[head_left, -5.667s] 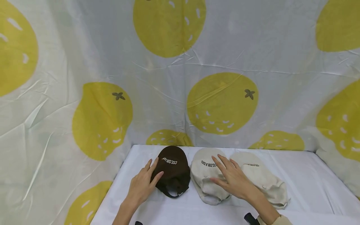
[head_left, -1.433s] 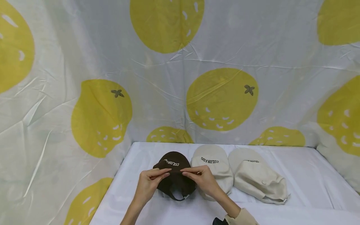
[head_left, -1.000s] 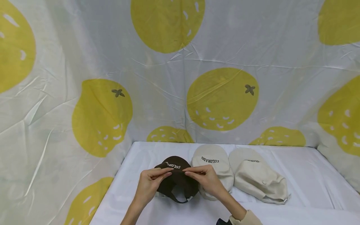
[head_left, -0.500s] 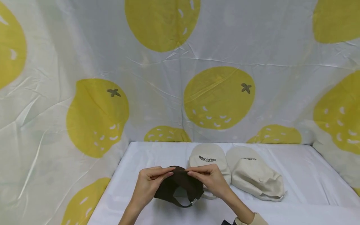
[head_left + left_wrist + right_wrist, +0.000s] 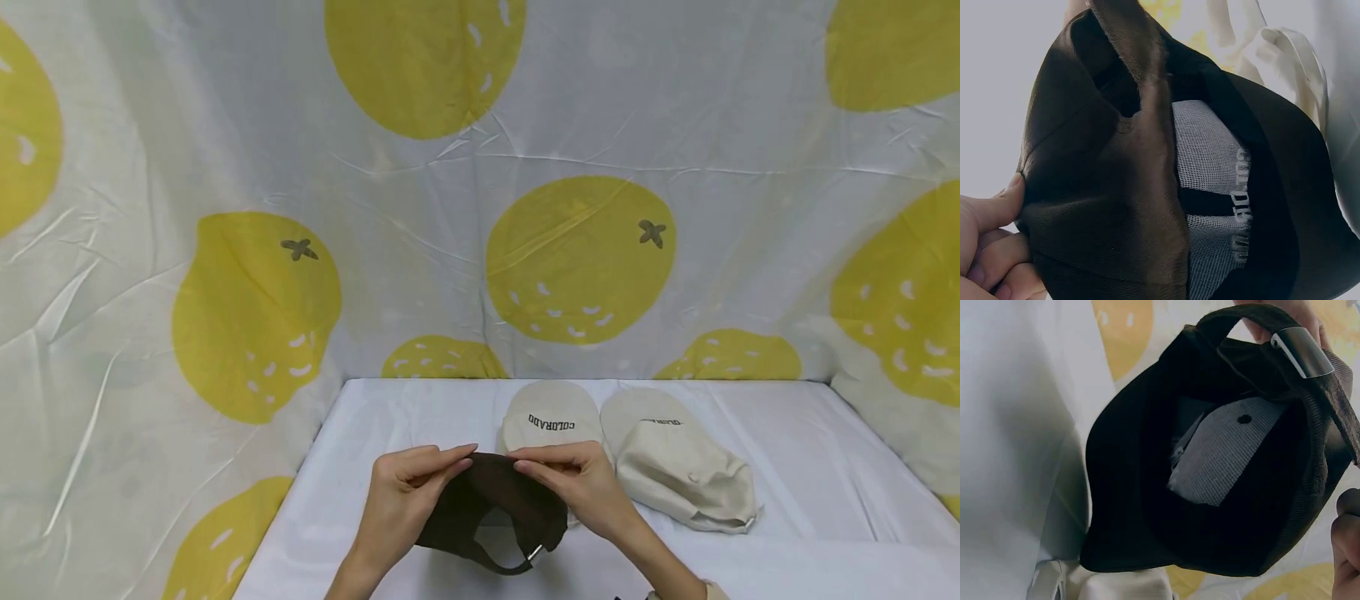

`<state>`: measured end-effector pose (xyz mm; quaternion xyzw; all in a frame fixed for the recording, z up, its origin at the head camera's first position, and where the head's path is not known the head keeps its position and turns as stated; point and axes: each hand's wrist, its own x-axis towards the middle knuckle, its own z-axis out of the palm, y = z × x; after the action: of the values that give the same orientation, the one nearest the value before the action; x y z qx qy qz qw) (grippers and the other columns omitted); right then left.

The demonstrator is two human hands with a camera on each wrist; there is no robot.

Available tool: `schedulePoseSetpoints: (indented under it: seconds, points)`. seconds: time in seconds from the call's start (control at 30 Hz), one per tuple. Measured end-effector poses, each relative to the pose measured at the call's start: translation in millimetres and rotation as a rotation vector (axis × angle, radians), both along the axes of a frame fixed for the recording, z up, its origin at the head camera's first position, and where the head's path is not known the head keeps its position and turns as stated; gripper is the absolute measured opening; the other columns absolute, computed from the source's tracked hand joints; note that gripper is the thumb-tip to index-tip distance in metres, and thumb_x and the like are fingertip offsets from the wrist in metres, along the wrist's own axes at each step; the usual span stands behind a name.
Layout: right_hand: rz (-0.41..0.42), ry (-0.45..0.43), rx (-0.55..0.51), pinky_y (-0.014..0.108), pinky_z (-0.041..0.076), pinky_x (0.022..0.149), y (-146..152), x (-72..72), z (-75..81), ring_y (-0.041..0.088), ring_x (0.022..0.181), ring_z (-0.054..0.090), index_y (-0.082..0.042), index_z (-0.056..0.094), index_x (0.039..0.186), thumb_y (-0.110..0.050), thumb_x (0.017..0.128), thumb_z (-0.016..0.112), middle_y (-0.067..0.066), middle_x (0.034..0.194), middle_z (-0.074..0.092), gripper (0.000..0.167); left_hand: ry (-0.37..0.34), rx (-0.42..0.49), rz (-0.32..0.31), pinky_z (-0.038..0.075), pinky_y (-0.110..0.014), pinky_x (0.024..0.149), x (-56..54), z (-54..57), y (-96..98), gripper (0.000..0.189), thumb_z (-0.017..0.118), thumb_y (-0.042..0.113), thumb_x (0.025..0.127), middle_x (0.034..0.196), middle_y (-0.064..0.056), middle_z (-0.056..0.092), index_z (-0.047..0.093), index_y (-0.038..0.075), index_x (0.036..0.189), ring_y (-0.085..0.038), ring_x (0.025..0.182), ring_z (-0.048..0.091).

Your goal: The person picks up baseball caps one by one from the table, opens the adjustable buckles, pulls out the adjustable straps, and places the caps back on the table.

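Observation:
In the head view a dark brown baseball cap [image 5: 450,517] hangs tilted just above the white table, its back strap and metal buckle toward me. My left hand [image 5: 405,504] pinches the crown's top between thumb and fingers. Close beside it, my right hand [image 5: 585,487] pinches the same crown. The left wrist view shows the cap [image 5: 1097,212] from its inside, with white mesh backing behind the lettering. In the right wrist view the cap's hollow and its silver buckle [image 5: 1304,353] face the camera. The lettering on its front is hidden in the head view.
A cream cap [image 5: 551,412] lettered COLORADO lies behind my right hand, partly covered by it. To its right sits another cream cap [image 5: 678,467] with a crumpled crown. A lemon-print sheet [image 5: 420,275] hangs behind the white-covered table [image 5: 795,467].
Both hands went from open above the caps to pinching the brown cap. They have lifted it toward me and tipped it, so its lettering has turned out of sight.

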<state>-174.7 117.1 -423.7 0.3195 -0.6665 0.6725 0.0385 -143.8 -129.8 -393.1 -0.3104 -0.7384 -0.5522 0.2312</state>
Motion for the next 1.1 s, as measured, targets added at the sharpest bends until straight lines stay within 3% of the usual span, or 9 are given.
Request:
schedulePoseSetpoints:
  seconds: [0.33,0.57,0.73,0.93,1.03,1.1]
  points:
    - [-0.031,0.0,0.006,0.022,0.06,0.085,17.8,4.6,-4.1,0.006,0.105,0.074,0.005,0.078,0.111,0.001,0.094,0.071,0.004,0.111,0.08,0.019,-0.011,0.034,0.02,0.041,-0.022,0.051,0.3,0.5,3.9,0.022,0.076,-0.006,0.088,0.065,-0.008,0.067,0.081,0.001,0.109,0.002,0.063,0.047]
    - [-0.037,0.094,0.023,0.021,0.06,0.085,30.1,8.9,-11.0,0.006,0.106,0.073,0.004,0.078,0.113,0.006,0.093,0.07,0.007,0.111,0.08,0.021,-0.057,0.044,0.06,0.046,-0.018,0.057,-1.7,1.5,2.6,0.021,0.077,-0.002,0.089,0.071,-0.007,0.072,0.082,0.004,0.108,0.002,0.066,0.052]
    - [0.008,0.07,0.024,0.02,0.059,0.087,38.4,12.7,-14.7,0.006,0.109,0.072,0.004,0.078,0.113,0.007,0.093,0.069,0.004,0.112,0.079,0.022,-0.071,0.061,0.062,0.046,-0.019,0.058,-4.3,2.0,1.4,0.02,0.076,-0.001,0.09,0.073,-0.008,0.074,0.081,0.004,0.109,0.0,0.066,0.051]
    - [0.058,-0.039,0.022,0.019,0.06,0.081,45.6,16.1,-18.2,0.003,0.1,0.074,0.003,0.079,0.111,0.007,0.091,0.071,-0.006,0.107,0.08,0.021,-0.09,0.073,0.071,0.049,-0.018,0.063,-7.7,1.6,-0.6,0.02,0.076,-0.001,0.091,0.079,-0.008,0.076,0.082,0.005,0.109,-0.001,0.069,0.056]
    - [0.11,-0.011,0.013,0.015,0.058,0.072,48.0,15.8,-21.2,-0.002,0.09,0.073,0.003,0.078,0.114,0.009,0.091,0.07,0.0,0.104,0.081,0.025,-0.128,0.08,0.087,0.054,-0.017,0.068,-8.9,1.8,-1.5,0.019,0.077,0.002,0.091,0.084,-0.007,0.079,0.082,0.007,0.109,-0.003,0.073,0.063]
    - [0.148,-0.007,0.005,0.013,0.051,0.058,48.2,15.8,-21.7,-0.008,0.073,0.064,0.003,0.077,0.116,0.011,0.089,0.071,0.004,0.082,0.08,0.029,-0.156,0.087,0.096,0.057,-0.017,0.073,-9.1,2.4,-1.8,0.019,0.077,0.004,0.091,0.089,-0.006,0.08,0.082,0.008,0.109,-0.005,0.079,0.069]
